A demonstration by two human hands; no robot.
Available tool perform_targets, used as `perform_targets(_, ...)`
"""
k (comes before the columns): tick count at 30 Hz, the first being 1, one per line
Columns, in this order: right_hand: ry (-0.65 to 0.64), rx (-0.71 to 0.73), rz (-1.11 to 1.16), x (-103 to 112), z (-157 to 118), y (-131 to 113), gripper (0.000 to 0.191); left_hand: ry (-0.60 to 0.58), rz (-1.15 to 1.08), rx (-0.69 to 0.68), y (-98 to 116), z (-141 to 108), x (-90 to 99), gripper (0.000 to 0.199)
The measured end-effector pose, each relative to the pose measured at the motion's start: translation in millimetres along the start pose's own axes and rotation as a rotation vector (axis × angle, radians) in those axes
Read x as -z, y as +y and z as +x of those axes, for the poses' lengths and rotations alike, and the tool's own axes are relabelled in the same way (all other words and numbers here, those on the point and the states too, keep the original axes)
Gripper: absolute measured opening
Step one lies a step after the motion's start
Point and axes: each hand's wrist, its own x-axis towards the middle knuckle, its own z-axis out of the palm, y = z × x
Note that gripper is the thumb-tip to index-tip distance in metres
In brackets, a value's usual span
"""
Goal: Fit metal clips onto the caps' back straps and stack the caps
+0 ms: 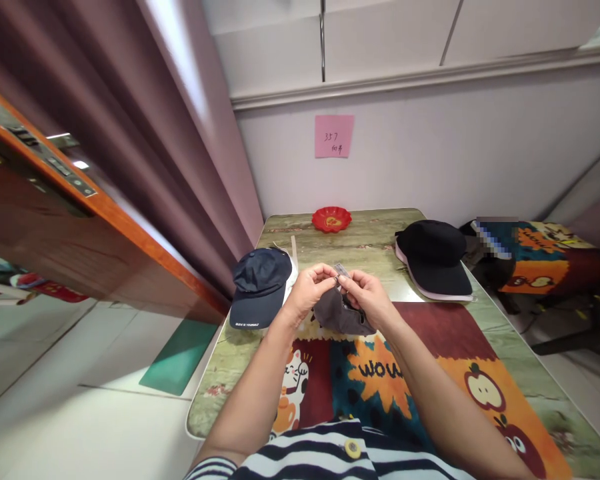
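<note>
A dark grey cap (341,316) hangs beneath my two hands, over the near half of the table. My left hand (312,287) is closed in a pinch at the cap's strap end. Close beside it, my right hand (364,293) pinches the same strap area, with a small grey tab (341,269) sticking up between the fingertips. To the left of my hands lies a navy cap (261,283) on top of something white. A black cap (433,257) rests on a pale pink one at the right.
The green table (300,223) bears a red scalloped dish (332,219) at its back and a colourful printed mat (375,383) at the front. A pink note (334,136) is on the wall. An open wooden door (105,260) stands at the left.
</note>
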Motion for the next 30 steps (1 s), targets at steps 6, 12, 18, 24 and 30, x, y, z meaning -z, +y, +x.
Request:
perform_targets(6,0.115,0.052,0.042,-1.1,1.8,2.6,0.039,0.015,0.222,-0.159,-2.5,-3.9,-9.6,0.013)
perform_targets(12,0.193,0.073,0.067,-6.0,-0.3,-0.3,0.042,0.231,0.695,-0.455,3.6,-11.5,-15.8,0.014)
perform_targets(18,0.131,0.102,-0.010,-3.3,-7.7,-6.8,0.035,0.217,0.715,-0.479,7.8,-15.3,-17.3,0.010)
perform_targets(24,0.143,0.119,-0.031,0.7,-8.5,-12.0,0.045,0.259,0.598,-0.424,8.8,-15.9,-15.7,0.012)
perform_targets(30,0.127,0.048,0.004,3.9,-7.8,-11.7,0.044,0.282,0.357,-0.318,-1.8,-12.8,-9.5,0.021)
